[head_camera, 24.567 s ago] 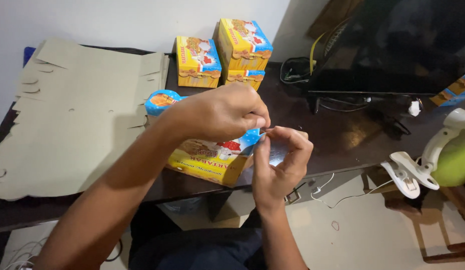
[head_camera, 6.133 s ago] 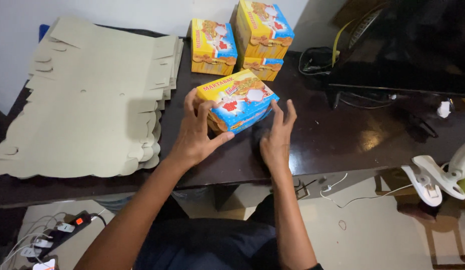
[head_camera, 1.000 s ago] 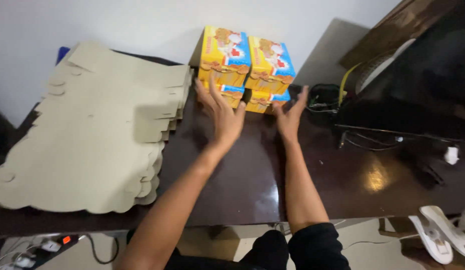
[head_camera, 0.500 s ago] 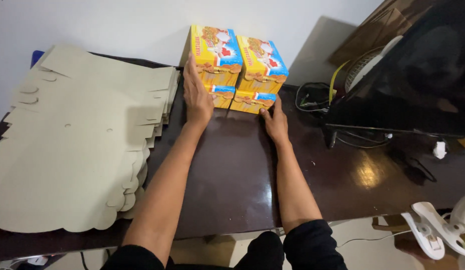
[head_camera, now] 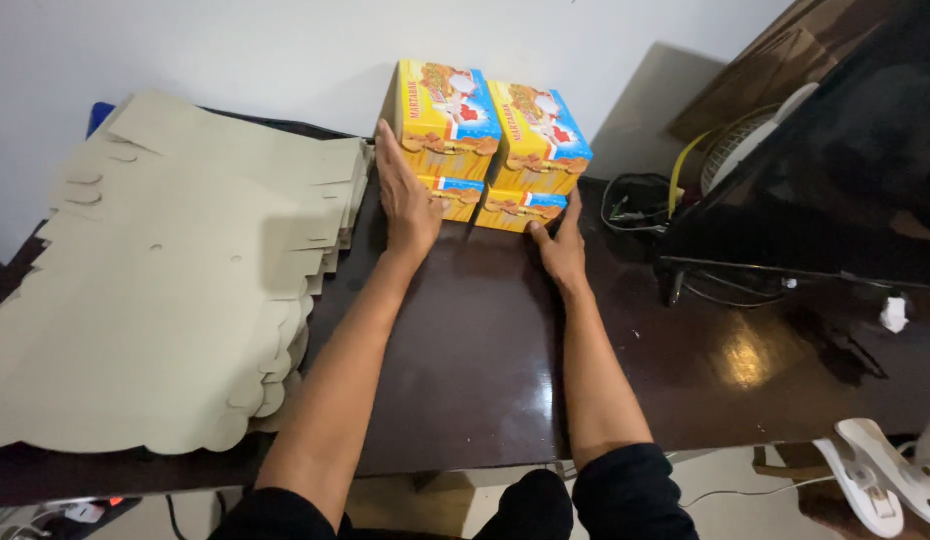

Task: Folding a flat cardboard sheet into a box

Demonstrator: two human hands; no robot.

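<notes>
— Where are the yellow-and-blue cartons (head_camera: 485, 150)?

— Four of them, stacked two over two at the back of the dark wooden desk (head_camera: 485, 350), near the white wall (head_camera: 285, 50). The left hand (head_camera: 407, 195) lies flat against the stack's left side, fingers straight and spread, gripping nothing. The right hand (head_camera: 560, 250) rests open on the desk, fingertips touching the lower right carton's front.

— How would they handle?

— Probably light, thin glossy cardboard, slippery and easily dented; best pressed from opposite sides with flat palms. Flat die-cut cardboard blanks (head_camera: 165, 290) lie to the left, a tangle of cables (head_camera: 635, 200) to the right.
</notes>
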